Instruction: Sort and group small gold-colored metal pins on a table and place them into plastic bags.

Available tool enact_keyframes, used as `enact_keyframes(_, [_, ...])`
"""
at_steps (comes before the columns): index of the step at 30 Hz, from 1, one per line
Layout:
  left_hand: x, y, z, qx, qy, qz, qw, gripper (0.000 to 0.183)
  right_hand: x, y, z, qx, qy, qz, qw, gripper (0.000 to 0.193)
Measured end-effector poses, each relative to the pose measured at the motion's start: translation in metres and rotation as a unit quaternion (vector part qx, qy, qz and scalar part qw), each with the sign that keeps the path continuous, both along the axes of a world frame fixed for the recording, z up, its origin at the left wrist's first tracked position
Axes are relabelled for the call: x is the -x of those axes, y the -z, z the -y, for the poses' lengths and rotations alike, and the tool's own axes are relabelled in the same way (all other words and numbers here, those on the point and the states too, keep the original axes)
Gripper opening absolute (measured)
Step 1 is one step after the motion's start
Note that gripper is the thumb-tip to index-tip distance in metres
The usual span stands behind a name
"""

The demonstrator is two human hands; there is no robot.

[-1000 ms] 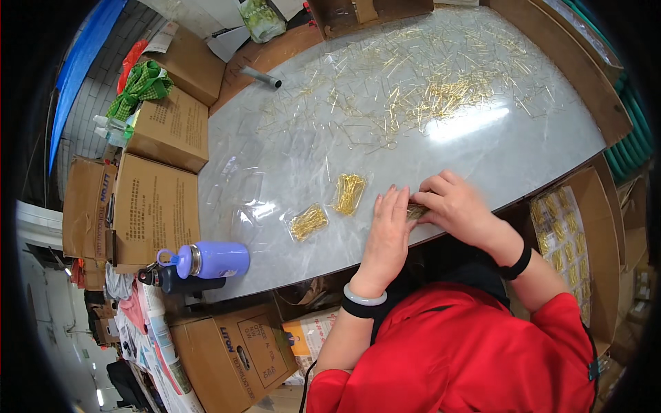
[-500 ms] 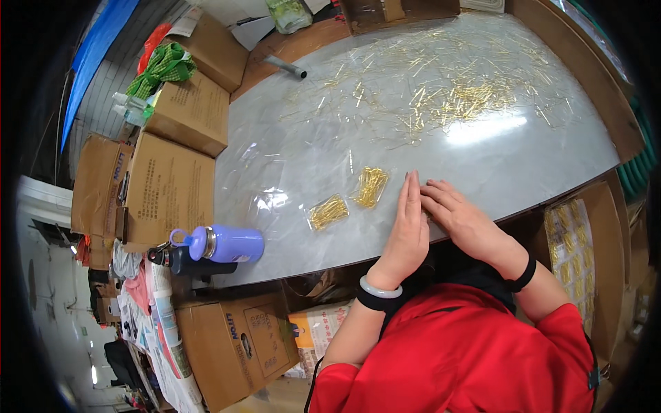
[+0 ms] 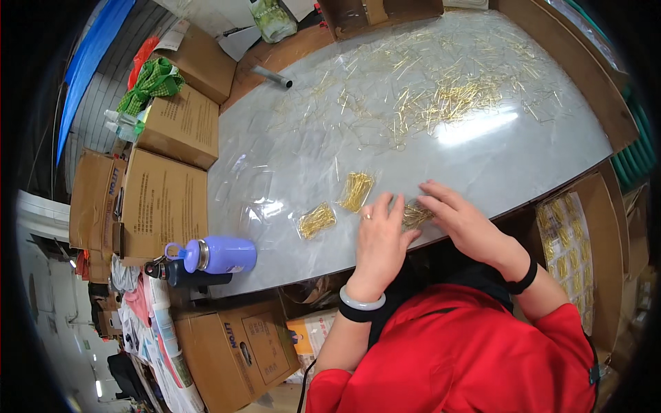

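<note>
A small clump of thin gold-coloured metal pins lies near the table's front edge, between my hands. To its left is my left hand, fingers stretched and apart, holding nothing that shows. My right hand is at the clump's right side, its fingers extended and spread, the tips at or just over the pins. Left of my hands lie two small clear bags of pins, an upper bag and a lower bag. Many loose pins are strewn over the far part of the grey table.
Clear plastic bags lie at the table's left. A purple bottle stands by the left front corner. Cardboard boxes line the left side. An open box with bagged pins is at the right. A grey tube lies at the back.
My hands have parted from their pressed-together position. The left hand has moved left, with its fingers spreading, and the pin clump between them now shows. The view has shifted slightly.
</note>
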State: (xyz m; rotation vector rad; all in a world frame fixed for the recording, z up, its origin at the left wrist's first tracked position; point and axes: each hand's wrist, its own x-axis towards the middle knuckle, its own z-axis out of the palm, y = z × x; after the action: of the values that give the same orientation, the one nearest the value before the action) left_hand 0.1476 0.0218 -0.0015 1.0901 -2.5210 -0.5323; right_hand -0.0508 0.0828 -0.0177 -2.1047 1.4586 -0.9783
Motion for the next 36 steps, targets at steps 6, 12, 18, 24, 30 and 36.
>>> enact_keyframes(6, [0.011,0.030,-0.012,0.083,0.033,-0.026,0.996,0.058,-0.024,0.005,-0.017,0.030,0.102,0.000,0.994,0.058])
enact_keyframes(12, [0.008,0.033,-0.014,0.038,0.019,-0.035,0.998,0.052,-0.028,0.004,0.003,0.027,0.027,0.059,0.998,0.057])
enact_keyframes(18, [0.006,0.041,-0.018,0.031,-0.007,-0.081,0.996,0.061,-0.017,0.003,0.008,0.081,0.003,-0.072,0.994,0.052])
enact_keyframes(24, [0.010,0.037,-0.020,-0.005,-0.013,-0.126,0.992,0.068,-0.024,0.004,0.004,0.113,0.047,-0.112,0.986,0.042])
enact_keyframes(30, [-0.008,0.027,-0.017,0.015,-0.001,-0.176,0.984,0.064,-0.032,0.012,0.006,0.138,0.036,-0.136,0.980,0.037])
enact_keyframes(36, [-0.087,0.006,-0.011,-0.070,-0.307,-0.362,0.878,0.031,-0.033,0.014,0.004,0.135,0.061,-0.106,0.983,0.035])
